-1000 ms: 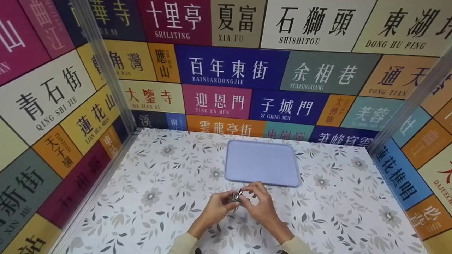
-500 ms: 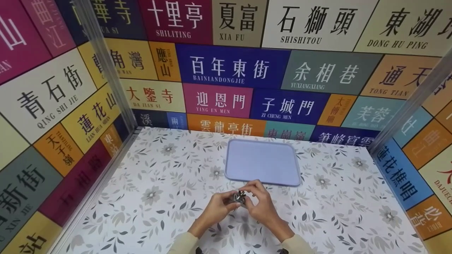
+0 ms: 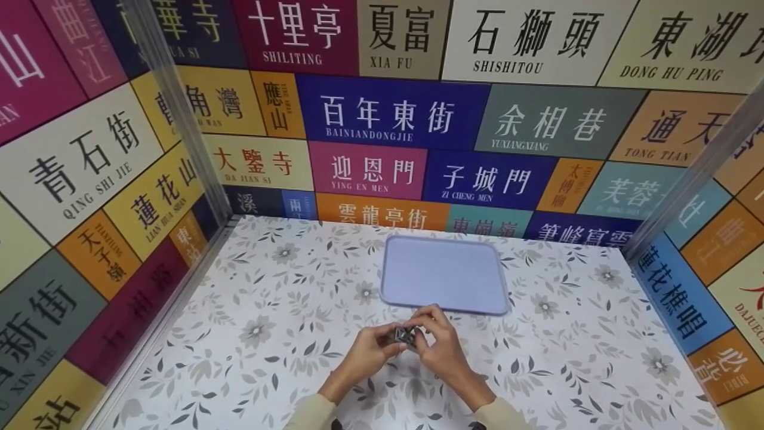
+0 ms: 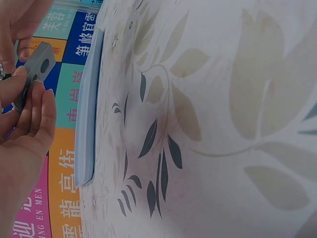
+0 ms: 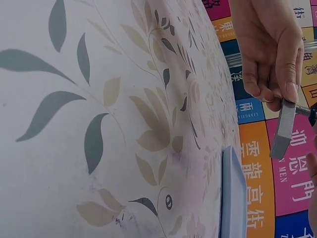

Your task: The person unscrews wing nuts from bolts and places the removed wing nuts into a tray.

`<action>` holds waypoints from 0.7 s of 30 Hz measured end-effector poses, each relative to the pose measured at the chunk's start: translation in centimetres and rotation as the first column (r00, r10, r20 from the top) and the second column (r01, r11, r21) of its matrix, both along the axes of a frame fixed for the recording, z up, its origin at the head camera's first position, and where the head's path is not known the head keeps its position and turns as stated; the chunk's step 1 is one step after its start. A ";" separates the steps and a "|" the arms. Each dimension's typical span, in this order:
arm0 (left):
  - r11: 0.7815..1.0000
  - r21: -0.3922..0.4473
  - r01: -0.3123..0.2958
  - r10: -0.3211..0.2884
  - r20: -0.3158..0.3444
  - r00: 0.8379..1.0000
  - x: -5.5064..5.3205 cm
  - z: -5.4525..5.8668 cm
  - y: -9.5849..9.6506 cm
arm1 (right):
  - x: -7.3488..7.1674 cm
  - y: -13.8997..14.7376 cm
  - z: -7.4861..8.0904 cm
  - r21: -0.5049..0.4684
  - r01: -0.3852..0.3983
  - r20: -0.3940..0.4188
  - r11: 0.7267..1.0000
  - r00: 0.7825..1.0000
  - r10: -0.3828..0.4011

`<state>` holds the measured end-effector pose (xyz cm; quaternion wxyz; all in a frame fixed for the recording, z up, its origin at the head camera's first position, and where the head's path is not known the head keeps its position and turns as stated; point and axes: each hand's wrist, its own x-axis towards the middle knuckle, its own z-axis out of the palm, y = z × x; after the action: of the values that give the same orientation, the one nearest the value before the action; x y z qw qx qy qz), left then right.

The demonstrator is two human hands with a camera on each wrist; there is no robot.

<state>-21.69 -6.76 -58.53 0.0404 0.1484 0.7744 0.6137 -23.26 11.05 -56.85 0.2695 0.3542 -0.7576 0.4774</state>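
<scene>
Above the near part of the table, my two hands meet around a small metal piece. My left hand pinches a grey metal block between thumb and fingers; a round hole shows in its face in the left wrist view. A threaded bolt stands out from the block's side in the right wrist view, with a dark end at the frame's edge. My right hand pinches that bolt with bent thumb and fingers. In the right wrist view only a little of the right hand shows.
A shallow pale blue tray lies on the table beyond the hands. The table wears a floral cover. Panels with printed place names form walls at the back and both sides, joined by clear corner strips.
My right fingers have shifted and closed in around the bolt at the block, and the bright part between them shows less now. My left hand keeps its hold with hardly any movement.
</scene>
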 end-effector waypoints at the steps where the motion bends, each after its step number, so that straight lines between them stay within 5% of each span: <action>1: 1.000 -0.002 0.003 -0.003 -0.002 1.000 0.0 0.0 0.0 | 0.3 -0.2 0.5 -0.007 0.000 -0.008 1.000 1.000 -0.001; 6: 1.000 0.004 0.011 -0.011 -0.021 1.000 0.0 -0.1 0.0 | 1.4 -0.8 2.5 -0.037 0.021 -0.037 0.999 0.999 -0.022; 11: 1.000 -0.011 0.005 -0.005 -0.036 0.999 0.0 -0.1 0.1 | 0.6 -0.6 1.1 -0.044 0.046 -0.032 0.998 0.998 -0.047; 16: 1.000 0.002 0.016 -0.016 0.015 1.000 0.0 0.1 0.1 | -0.2 -0.1 -0.5 -0.036 0.079 -0.033 0.996 0.996 -0.080; 21: 1.000 0.019 0.015 -0.014 -0.002 1.000 0.0 0.1 0.2 | -0.3 0.4 -0.8 -0.046 0.101 0.035 0.994 0.994 -0.100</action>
<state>-21.73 -6.56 -58.43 0.0426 0.1551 0.7675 0.6206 -23.55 11.45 -57.63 0.2893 0.3012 -0.7671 0.4870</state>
